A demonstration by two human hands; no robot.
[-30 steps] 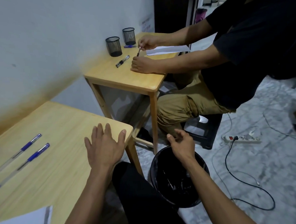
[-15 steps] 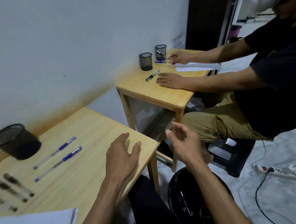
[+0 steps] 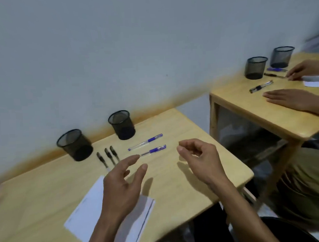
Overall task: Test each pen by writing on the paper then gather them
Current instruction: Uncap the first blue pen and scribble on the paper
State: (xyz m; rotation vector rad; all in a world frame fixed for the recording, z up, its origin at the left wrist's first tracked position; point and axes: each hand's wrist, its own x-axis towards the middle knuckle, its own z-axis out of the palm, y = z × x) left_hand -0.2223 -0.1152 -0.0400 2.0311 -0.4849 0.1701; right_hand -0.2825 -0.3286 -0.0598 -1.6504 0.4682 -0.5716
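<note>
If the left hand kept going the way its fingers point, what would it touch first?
Probably the nearer blue-capped clear pen: the left hand hovers open, its fingertips almost at the pen's tip, though height is unclear.

Likely office, wooden desks, mesh pen cups

Surface: pale wood, smooth, satin finish. Two pen cups: black wire mesh, matt. Two blue pens: clear glossy plastic barrels, blue grip sleeves. Three black pens: dark plastic, finish blurred. Paper: white sheet, matt, smooth. Wall: painted, matt.
</note>
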